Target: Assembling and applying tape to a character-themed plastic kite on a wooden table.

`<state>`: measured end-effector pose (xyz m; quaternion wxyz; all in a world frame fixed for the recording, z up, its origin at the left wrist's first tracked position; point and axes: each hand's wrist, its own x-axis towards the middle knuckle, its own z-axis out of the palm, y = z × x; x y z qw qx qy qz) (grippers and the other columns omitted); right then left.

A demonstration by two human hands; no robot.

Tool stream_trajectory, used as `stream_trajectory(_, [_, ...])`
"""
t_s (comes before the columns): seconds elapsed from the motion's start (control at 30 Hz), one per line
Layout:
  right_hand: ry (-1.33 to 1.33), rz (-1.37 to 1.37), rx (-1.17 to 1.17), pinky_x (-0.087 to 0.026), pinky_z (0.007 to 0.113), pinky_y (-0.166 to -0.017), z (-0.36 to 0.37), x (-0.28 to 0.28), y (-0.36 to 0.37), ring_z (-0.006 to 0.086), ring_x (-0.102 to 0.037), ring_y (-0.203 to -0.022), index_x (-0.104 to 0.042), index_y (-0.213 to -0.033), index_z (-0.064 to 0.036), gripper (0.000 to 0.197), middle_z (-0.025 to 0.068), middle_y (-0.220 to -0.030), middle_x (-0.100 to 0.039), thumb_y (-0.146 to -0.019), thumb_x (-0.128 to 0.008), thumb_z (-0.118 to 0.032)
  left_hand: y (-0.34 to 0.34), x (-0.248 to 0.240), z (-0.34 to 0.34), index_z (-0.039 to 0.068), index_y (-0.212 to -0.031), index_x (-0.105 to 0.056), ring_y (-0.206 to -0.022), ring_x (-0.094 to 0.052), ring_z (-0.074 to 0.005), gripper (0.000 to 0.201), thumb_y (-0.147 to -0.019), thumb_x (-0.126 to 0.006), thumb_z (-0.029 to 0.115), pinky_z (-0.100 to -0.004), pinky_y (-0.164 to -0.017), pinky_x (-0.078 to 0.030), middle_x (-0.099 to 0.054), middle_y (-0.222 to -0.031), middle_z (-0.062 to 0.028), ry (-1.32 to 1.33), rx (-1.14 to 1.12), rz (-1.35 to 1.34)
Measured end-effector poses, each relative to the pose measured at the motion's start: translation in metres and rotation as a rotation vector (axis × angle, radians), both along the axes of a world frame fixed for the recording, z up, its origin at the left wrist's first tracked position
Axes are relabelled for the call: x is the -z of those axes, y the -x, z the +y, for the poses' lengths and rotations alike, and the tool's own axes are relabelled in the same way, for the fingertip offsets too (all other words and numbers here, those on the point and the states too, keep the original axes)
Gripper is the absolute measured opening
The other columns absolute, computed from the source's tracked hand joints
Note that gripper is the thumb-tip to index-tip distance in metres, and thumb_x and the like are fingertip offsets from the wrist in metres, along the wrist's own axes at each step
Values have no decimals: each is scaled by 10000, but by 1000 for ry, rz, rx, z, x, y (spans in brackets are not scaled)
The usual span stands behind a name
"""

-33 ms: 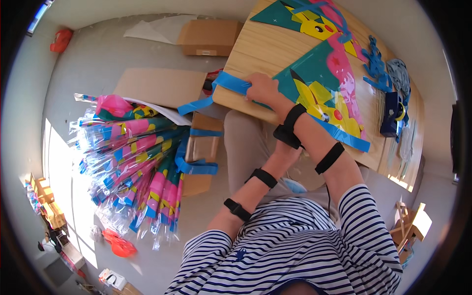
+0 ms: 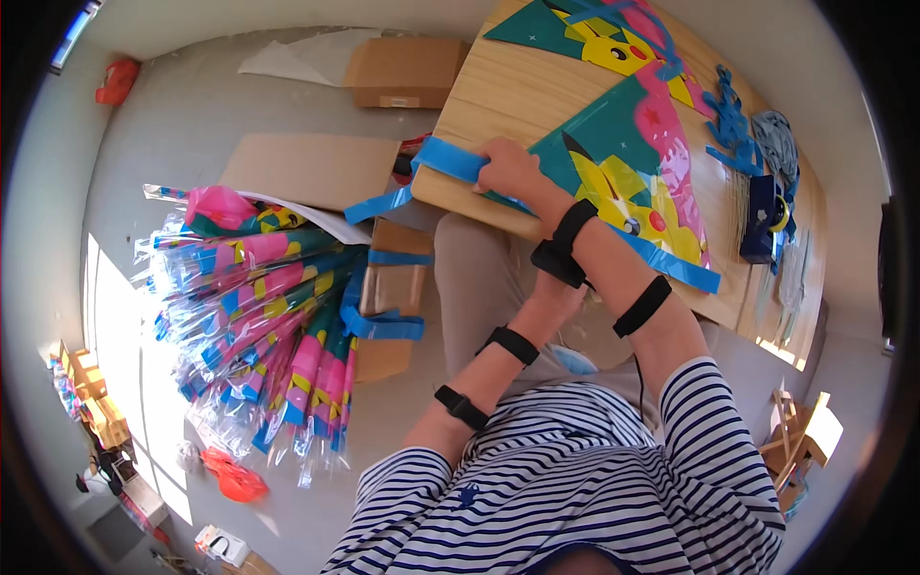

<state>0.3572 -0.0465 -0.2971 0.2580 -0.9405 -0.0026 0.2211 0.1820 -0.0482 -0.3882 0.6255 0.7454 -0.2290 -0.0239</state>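
Observation:
A triangular, kite-like plastic sheet [image 2: 604, 158] in green, pink and yellow, printed with a cartoon animal, lies on the wooden table. My right hand [image 2: 511, 175] is at the table's near left corner, beside the sheet. Its fingers are closed on a wide blue ribbon [image 2: 446, 161], whose end hangs over the corner. Another stretch of blue ribbon runs along the sheet's near edge. My right forearm crosses over the left one. Of my left hand [image 2: 560, 293] only the part by the wrist shows, close to the table edge; its fingers are hidden.
To the left, many rolled printed sheets [image 2: 278, 307] in clear sleeves fan out beside cardboard boxes [image 2: 311, 168]. A second printed sheet [image 2: 537, 34] lies farther back on the table. At its right are crumpled blue ribbon [image 2: 730, 120], a dark blue tape dispenser [image 2: 760, 225] and thin rods.

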Motion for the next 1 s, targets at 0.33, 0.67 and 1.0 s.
stream_trajectory(0.33, [-1326,393,223,-576,380,-915,-87,-52,1,215,-703,-944,-663,-1219,20,393,101,-1050,-726,-847,-771,-45,-21,-32,-3,96,-1302,-639,-1289,-529,-417,499,-832,-722,240,-588,-1113,-398,-632,-1297,-196,-749,-136,-563])
stream_trajectory(0.67, [-1599,141,302,-476,453,-1075,-234,-85,84,160,-576,-812,-457,-1515,-15,728,43,-991,-640,-860,-762,-104,-21,-59,4,14,-1347,-601,-1315,-484,-402,692,-740,-847,238,-541,-1144,-370,-529,-1400,-199,-821,51,-435])
stream_trajectory(1.0, [-2226,-139,349,-345,622,-1201,-308,-16,158,255,-640,-1056,-469,-1492,-4,667,125,-1201,-651,-868,-704,-7,-21,-66,2,37,-1306,-657,-1269,-504,-421,650,-713,-865,205,-530,-1098,-421,-550,-1385,-198,-830,59,-453])
